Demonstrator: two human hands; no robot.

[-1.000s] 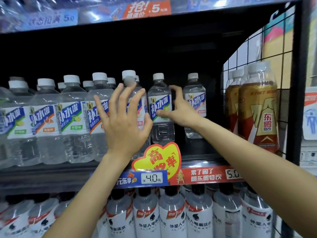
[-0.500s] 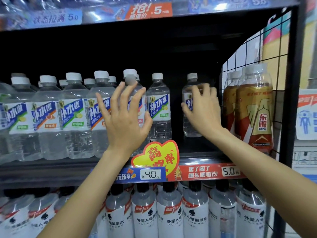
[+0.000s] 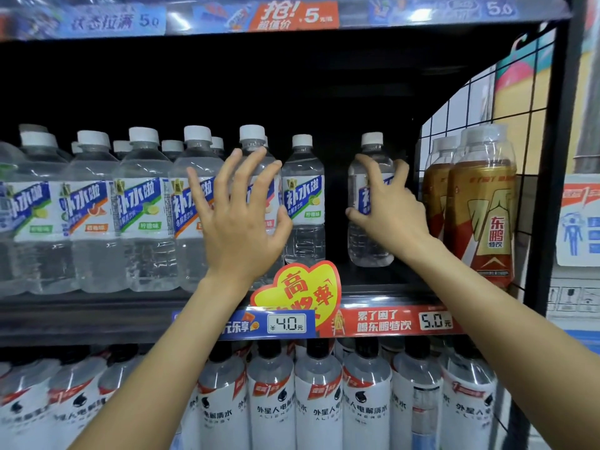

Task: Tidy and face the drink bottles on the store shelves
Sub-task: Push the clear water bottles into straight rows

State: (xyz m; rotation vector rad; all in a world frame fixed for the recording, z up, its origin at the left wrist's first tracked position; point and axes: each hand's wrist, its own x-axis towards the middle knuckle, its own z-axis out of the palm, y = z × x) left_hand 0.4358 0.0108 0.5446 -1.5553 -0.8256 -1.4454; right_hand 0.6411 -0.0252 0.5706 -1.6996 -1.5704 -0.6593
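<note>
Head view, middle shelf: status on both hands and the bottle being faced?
Right hand grips the lone clear bottle, label partly turned. Left hand open, fingers spread before the bottle row. Gold bottles close on its right.

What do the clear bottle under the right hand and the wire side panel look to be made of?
The clear white-capped bottle with a blue label looks like thin glossy plastic: see-through, with ribbed walls. The black wire grid side panel looks like coated metal, judging by its thin rigid bars. The right hand curls around the bottle.
</note>
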